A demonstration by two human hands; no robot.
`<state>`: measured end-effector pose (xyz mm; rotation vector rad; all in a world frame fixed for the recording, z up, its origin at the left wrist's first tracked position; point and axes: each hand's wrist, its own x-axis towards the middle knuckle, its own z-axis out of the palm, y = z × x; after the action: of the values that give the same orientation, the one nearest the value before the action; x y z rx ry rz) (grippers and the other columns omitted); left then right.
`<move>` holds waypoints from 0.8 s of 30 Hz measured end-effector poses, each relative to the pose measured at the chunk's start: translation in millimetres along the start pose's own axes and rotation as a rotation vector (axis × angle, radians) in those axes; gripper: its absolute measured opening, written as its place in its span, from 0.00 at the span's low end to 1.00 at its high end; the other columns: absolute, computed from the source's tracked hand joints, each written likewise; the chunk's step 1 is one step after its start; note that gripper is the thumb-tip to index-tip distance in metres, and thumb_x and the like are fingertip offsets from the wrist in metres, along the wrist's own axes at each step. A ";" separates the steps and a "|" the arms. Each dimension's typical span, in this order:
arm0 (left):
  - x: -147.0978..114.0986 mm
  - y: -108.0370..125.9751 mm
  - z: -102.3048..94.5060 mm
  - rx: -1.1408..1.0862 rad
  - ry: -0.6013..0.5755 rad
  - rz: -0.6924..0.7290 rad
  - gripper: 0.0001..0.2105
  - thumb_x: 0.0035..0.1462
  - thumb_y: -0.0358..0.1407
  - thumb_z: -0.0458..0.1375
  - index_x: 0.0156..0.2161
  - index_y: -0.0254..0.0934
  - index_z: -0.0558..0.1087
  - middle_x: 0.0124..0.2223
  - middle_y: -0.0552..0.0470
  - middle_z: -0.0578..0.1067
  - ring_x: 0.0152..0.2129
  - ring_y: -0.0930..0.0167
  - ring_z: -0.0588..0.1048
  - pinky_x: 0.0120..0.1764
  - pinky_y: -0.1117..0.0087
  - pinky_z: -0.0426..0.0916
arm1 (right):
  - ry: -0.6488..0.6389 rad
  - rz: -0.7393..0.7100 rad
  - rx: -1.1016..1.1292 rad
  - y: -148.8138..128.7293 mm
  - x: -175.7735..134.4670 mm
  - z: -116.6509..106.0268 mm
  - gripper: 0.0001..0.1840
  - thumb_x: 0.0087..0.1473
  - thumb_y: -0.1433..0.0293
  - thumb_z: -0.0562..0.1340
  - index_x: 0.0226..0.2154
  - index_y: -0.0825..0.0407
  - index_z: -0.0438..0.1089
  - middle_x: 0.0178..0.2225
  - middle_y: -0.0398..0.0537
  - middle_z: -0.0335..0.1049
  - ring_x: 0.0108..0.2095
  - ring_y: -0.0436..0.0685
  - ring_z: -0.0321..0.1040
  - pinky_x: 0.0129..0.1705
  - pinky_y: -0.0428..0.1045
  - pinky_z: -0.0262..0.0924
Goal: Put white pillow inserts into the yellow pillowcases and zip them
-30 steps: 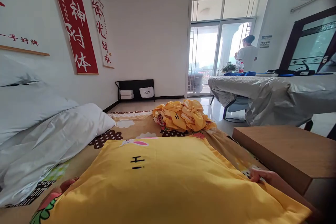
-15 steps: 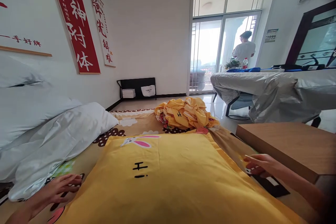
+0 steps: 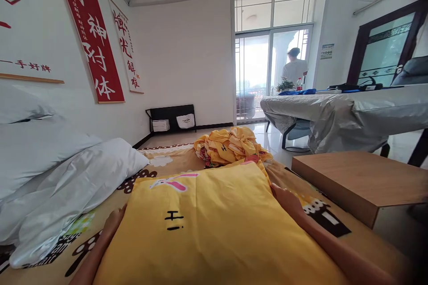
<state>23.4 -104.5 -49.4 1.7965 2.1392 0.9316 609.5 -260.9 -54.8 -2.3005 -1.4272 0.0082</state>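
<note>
A plump yellow pillow (image 3: 220, 222) with a white rabbit, pink ears and a black "Hi" lies in front of me. My left hand (image 3: 116, 219) is closed at its left edge, the fingers hidden behind the cloth. On the opposite side, my right hand (image 3: 283, 197) is closed on the right edge near the far corner, its fingertips tucked out of sight. Beyond the pillow is a crumpled heap of yellow cloth (image 3: 230, 144) with red patterned parts. Everything rests on a brown and beige printed bed sheet (image 3: 160, 160).
White pillows and satiny bedding (image 3: 80, 178) are piled along the left. To the right stands a wooden cabinet (image 3: 354, 173), with a table under a silvery cover (image 3: 334, 116) behind it. A low black rack (image 3: 170, 118) is by the wall. A person (image 3: 294, 64) stands near the glass door.
Both hands have moved inward from beside the pillow to its left and right edges and closed there. The view has shifted slightly.
</note>
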 end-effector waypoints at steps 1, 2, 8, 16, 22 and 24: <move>5.1 3.1 -6.3 0.000 -0.005 -0.002 0.20 0.55 0.48 0.44 0.20 0.39 0.67 0.24 0.40 0.75 0.25 0.57 0.76 0.29 0.62 0.68 | 0.024 -0.014 -0.072 -2.1 2.9 -5.8 0.15 0.59 0.67 0.53 0.45 0.52 0.70 0.35 0.60 0.76 0.39 0.69 0.74 0.36 0.55 0.63; 10.9 7.2 -12.8 -0.001 0.006 -0.005 0.21 0.56 0.48 0.42 0.22 0.39 0.68 0.26 0.39 0.76 0.28 0.56 0.76 0.31 0.62 0.68 | 0.048 -0.030 -0.148 -4.2 6.7 -10.7 0.15 0.60 0.68 0.53 0.47 0.53 0.69 0.35 0.60 0.76 0.39 0.69 0.74 0.37 0.56 0.63; 38.1 37.2 -31.3 0.001 0.127 -0.037 0.26 0.59 0.51 0.38 0.40 0.31 0.68 0.36 0.32 0.76 0.36 0.51 0.75 0.35 0.59 0.67 | 0.103 -0.023 -0.271 -8.7 39.1 -18.4 0.22 0.66 0.68 0.43 0.50 0.57 0.66 0.37 0.62 0.75 0.38 0.68 0.74 0.36 0.57 0.64; 18.8 28.7 27.4 0.054 0.070 -0.052 0.30 0.61 0.53 0.36 0.51 0.26 0.61 0.38 0.31 0.76 0.36 0.51 0.77 0.33 0.60 0.67 | 0.078 0.022 -0.271 10.8 40.3 10.5 0.24 0.66 0.65 0.43 0.47 0.59 0.69 0.36 0.64 0.75 0.39 0.69 0.74 0.38 0.58 0.64; 19.6 41.2 26.9 0.230 0.086 0.016 0.22 0.61 0.40 0.40 0.51 0.24 0.64 0.47 0.26 0.72 0.44 0.48 0.74 0.42 0.52 0.67 | -0.002 0.071 -0.228 4.3 45.5 -1.4 0.15 0.60 0.71 0.53 0.34 0.57 0.74 0.37 0.62 0.75 0.39 0.67 0.74 0.33 0.53 0.64; 24.3 71.7 19.4 0.275 0.081 0.119 0.22 0.58 0.36 0.43 0.53 0.24 0.65 0.51 0.25 0.71 0.50 0.48 0.71 0.47 0.50 0.65 | 0.044 0.036 -0.227 -23.8 53.1 -16.1 0.14 0.58 0.75 0.53 0.39 0.59 0.73 0.41 0.65 0.74 0.43 0.69 0.72 0.39 0.55 0.63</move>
<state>86.1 -70.5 -17.6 2.0657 2.3293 0.7785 617.8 -212.2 -20.1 -2.4904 -1.4289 -0.2028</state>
